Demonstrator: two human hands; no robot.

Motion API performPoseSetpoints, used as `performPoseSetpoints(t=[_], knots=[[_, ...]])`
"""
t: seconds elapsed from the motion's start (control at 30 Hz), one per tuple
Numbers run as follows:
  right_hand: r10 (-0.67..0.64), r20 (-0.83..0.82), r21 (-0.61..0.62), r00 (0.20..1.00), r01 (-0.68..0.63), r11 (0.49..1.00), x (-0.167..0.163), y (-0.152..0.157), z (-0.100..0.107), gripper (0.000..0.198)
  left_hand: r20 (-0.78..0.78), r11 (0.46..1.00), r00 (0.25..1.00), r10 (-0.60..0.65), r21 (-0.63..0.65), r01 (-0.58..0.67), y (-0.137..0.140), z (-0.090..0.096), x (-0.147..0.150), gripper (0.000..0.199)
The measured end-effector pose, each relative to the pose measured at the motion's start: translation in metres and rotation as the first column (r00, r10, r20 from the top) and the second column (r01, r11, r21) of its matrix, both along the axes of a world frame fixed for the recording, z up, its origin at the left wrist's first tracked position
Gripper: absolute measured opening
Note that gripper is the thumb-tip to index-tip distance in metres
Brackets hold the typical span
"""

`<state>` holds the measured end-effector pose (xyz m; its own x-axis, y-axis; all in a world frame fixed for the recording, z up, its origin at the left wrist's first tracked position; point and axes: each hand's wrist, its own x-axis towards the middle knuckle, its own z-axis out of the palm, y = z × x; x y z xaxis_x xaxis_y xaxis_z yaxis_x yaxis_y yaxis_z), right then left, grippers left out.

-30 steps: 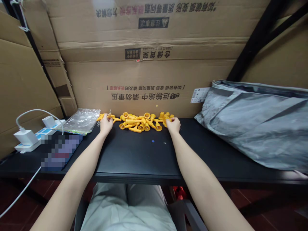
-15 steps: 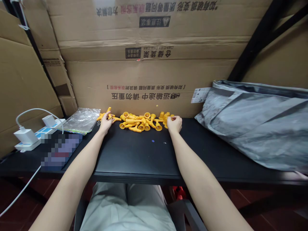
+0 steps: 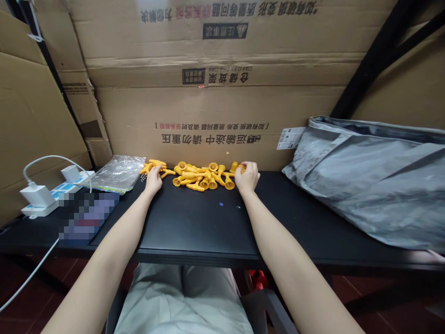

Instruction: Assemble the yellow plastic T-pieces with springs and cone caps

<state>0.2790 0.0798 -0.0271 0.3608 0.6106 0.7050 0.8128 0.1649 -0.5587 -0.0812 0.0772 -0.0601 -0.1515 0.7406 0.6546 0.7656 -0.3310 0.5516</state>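
Tipping yellow plastic T-handle [image 3: 158, 163], pinching with left hand [image 3: 153, 179] | curling right hand [image 3: 248, 176] over yellow plastic cups [image 3: 234, 165], grip unclear | apparently selecting

We're now having a bright yellow plastic handle [image 3: 157, 163] lying almost level at the fingertips of our left hand [image 3: 153, 180], instead of tilting upright like half a second ago, or a thin metal spiral poking up there before that. Our right hand [image 3: 249, 177] is also moving inward and farther back, so we're covering more of the small yellow plastic cups [image 3: 234, 166] now.
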Motion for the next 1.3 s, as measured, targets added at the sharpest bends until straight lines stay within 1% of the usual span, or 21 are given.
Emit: performPoseSetpoints(t=[0.13, 0.27, 0.37, 0.47, 0.6, 0.7, 0.77, 0.83, 1.1, 1.2, 1.3], knots=[[0.075, 0.103, 0.070, 0.992, -0.083, 0.994, -0.013, 0.000, 0.001, 0.021, -0.084, 0.995, 0.996, 0.037, -0.093, -0.045, 0.007, -0.006, -0.002, 0.037], [0.178, 0.246, 0.053, 0.953, -0.196, 0.979, -0.033, -0.009, 0.007, 0.024, -0.133, 0.986, 0.989, 0.061, -0.143, -0.080, 0.010, -0.010, 0.000, 0.034], [0.285, 0.365, 0.006, 0.886, -0.308, 0.951, -0.050, -0.021, 0.014, 0.025, -0.183, 0.981, 0.978, 0.097, -0.146, -0.125, 0.009, -0.011, 0.004, 0.030], [0.388, 0.450, -0.075, 0.804, -0.399, 0.914, -0.067, -0.031, 0.017, 0.027, -0.189, 0.981, 0.973, 0.135, -0.114, -0.158, 0.004, -0.010, 0.008, 0.031], [0.519, 0.510, -0.191, 0.686, -0.497, 0.846, -0.082, -0.037, 0.012, 0.034, -0.205, 0.978, 0.965, 0.166, -0.090, -0.187, -0.002, -0.005, 0.010, 0.028], [0.573, 0.535, -0.313, 0.622, -0.484, 0.817, -0.087, -0.036, 0.004, 0.040, -0.240, 0.976, 0.955, 0.172, -0.089, -0.198, -0.005, -0.002, 0.010, 0.024], [0.577, 0.545, -0.369, 0.608, -0.444, 0.816, -0.089, -0.036, 0.001, 0.043, -0.259, 0.975, 0.952, 0.166, -0.101, -0.197, -0.006, -0.002, 0.010, 0.024], [0.562, 0.558, -0.386, 0.610, -0.408, 0.827, -0.089, -0.036, 0.001, 0.043, -0.275, 0.976, 0.949, 0.152, -0.113, -0.188, -0.006, -0.002, 0.010, 0.026], [0.470, 0.640, -0.339, 0.608, -0.326, 0.882, -0.094, -0.040, 0.003, 0.028, -0.290, 0.984, 0.950, 0.119, -0.091, -0.151, -0.007, -0.003, 0.016, 0.027], [0.452, 0.659, -0.322, 0.601, -0.317, 0.892, -0.095, -0.039, 0.001, 0.022, -0.286, 0.991, 0.953, 0.104, -0.050, -0.123, -0.011, 0.000, 0.022, 0.026], [0.433, 0.668, -0.274, 0.605, -0.341, 0.899, -0.095, -0.038, 0.003, 0.018, -0.295, 0.999, 0.954, 0.049, 0.021, -0.045, -0.017, 0.008, 0.030, 0.025]])
